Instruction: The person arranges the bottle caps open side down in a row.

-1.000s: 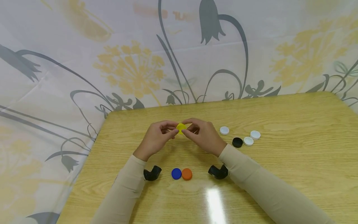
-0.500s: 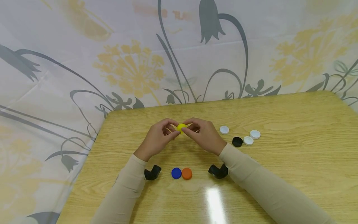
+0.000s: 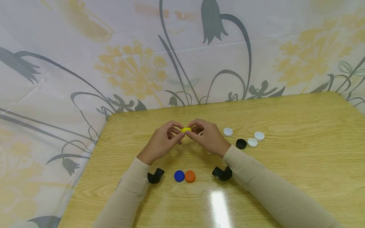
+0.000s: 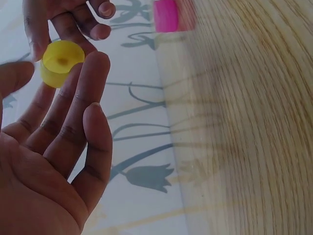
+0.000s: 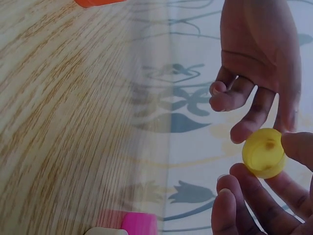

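Observation:
A yellow bottle cap [image 3: 186, 129] is held up above the table between both hands, its rim side-on in the head view. From the left, the left hand [image 3: 163, 139] pinches it with thumb and index finger. The right hand [image 3: 207, 136] grips the opposite side, thumb in front and index finger over the top. The cap's hollow inside shows in the left wrist view, and its other fingers spread loosely behind it. Beyond the hands, a pink cap [image 4: 166, 16] stands on the table; in the head view the hands hide it.
Blue [image 3: 179, 176] and orange [image 3: 190, 176] caps lie side by side nearer the body. White caps [image 3: 227, 132] and a black cap [image 3: 241, 143] lie to the right. Black elbow-shaped pieces [image 3: 222, 174] sit by each sleeve. A patterned cloth [image 3: 182, 63] hangs behind the table.
Between the fingers the yellow cap has turned from its round face toward the head camera to edge-on. Both hands stay in nearly the same place; the other caps lie as before.

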